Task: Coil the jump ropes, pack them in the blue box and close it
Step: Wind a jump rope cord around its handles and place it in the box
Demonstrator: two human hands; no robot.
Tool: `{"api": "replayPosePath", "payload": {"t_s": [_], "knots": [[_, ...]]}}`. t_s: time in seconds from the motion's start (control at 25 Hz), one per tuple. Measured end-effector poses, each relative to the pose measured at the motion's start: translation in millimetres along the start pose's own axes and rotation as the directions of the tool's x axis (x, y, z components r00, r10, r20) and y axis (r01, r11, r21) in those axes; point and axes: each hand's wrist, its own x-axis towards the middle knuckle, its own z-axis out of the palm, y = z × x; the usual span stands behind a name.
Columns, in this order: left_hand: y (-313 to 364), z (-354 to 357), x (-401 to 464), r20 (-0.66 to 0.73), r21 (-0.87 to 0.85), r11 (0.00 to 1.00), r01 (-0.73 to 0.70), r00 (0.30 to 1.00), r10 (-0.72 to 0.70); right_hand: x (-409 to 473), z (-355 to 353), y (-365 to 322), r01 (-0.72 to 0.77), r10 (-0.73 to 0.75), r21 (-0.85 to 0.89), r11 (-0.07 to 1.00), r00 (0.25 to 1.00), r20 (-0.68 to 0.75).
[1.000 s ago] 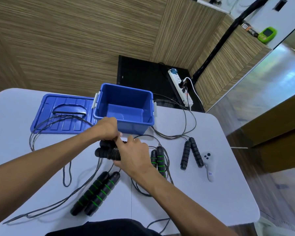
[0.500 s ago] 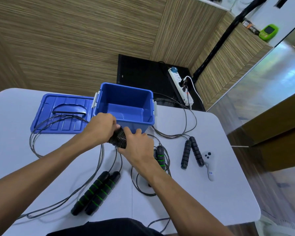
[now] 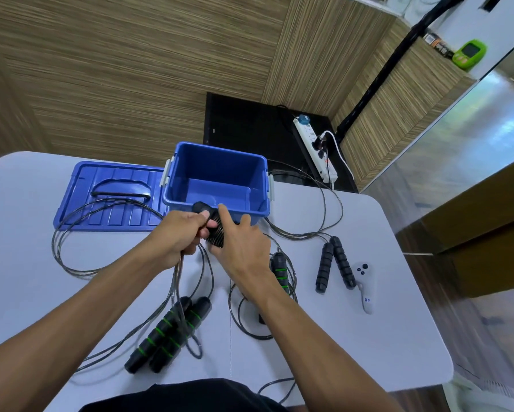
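Both hands (image 3: 178, 236) lifted rope handles (image 3: 212, 230) nearer blue box (image 3: 217, 173)

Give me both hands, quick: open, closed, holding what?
Left hand: closed, gripping the black jump rope handles and their cable.
Right hand: on the same handles, index finger straight; whether it grips them cannot be told.

Bare forearms, black garment (image 3: 184, 395) at the waist
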Motion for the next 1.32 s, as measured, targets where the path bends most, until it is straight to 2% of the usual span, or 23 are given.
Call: {"api": "replayPosePath", "payload": {"t_s": [0.08, 0.16, 0.24, 0.36, 0.52, 0.64, 0.76, 0.84, 1.0, 1.12, 1.2, 1.24, 1.32], "knots": [[-3.6, 6.2, -3.4, -0.116, 0.195, 0.976, -0.101, 0.985, 0.125, -1.0, -0.1, -1.5, 0.001, -0.001, 0.012, 1.0, 1.0, -0.002], [-7.3, 12.4, -7.1, -0.213, 0.439, 0.878, -0.189, 0.928, 0.306, 1.6, -0.6, 0.8, -0.004, 0.004, 0.014, 1.0, 1.0, -0.018], [-11.4, 17.5, -9.1, -0.227, 0.506, 0.824, -0.255, 0.882, 0.412, 5.7, -2.6, 3.1, -0.004, 0.005, 0.012, 1.0, 0.999, -0.033], [-13.4, 25.7, -11.7, -0.217, 0.565, 0.772, -0.292, 0.85, 0.48, 6.1, -3.3, 5.2, -0.02, 0.02, 0.009, 1.0, 0.999, -0.034], [-13.4, 27.9, -16.5, -0.171, 0.702, 0.622, -0.347, 0.766, 0.62, 4.5, -2.3, 11.1, -0.031, 0.031, 0.007, 1.0, 0.997, -0.069], [-16.2, 23.6, -16.0, -0.057, 0.81, 0.489, -0.324, 0.786, 0.616, 5.1, -2.2, 12.9, -0.032, 0.033, 0.011, 0.999, 0.998, -0.051], [-8.6, 18.0, -16.0, 0.087, 0.936, 0.227, -0.269, 0.802, 0.591, 3.7, -4.5, 17.7, -0.039, 0.039, 0.004, 0.999, 0.999, -0.033], [-0.3, 15.7, -17.7, 0.155, 0.966, 0.08, -0.244, 0.803, 0.575, 4.0, -7.8, 20.7, -0.045, 0.045, 0.0, 0.999, 0.998, -0.038], [19.7, 14.3, -18.0, 0.254, 0.967, -0.127, -0.222, 0.778, 0.575, 4.9, -10.0, 19.6, -0.045, 0.044, -0.017, 0.999, 0.998, -0.043], [26.9, 16.0, -20.4, 0.274, 0.962, -0.154, -0.226, 0.786, 0.555, 5.1, -9.7, 21.1, -0.05, 0.05, -0.013, 0.999, 0.997, -0.051], [22.9, 16.1, -16.1, 0.284, 0.958, -0.131, -0.257, 0.756, 0.59, 6.7, -11.2, 23.3, -0.06, 0.059, -0.022, 0.998, 0.997, -0.05], [20.0, 15.5, -12.4, 0.273, 0.956, -0.095, -0.276, 0.731, 0.626, 6.9, -12.3, 24.4, -0.063, 0.061, -0.032, 0.998, 0.997, -0.053], [11.0, 15.2, -3.1, 0.175, 0.941, 0.087, -0.328, 0.688, 0.704, 6.1, -11.4, 25.5, -0.065, 0.062, -0.043, 0.997, 0.996, -0.064]]}}
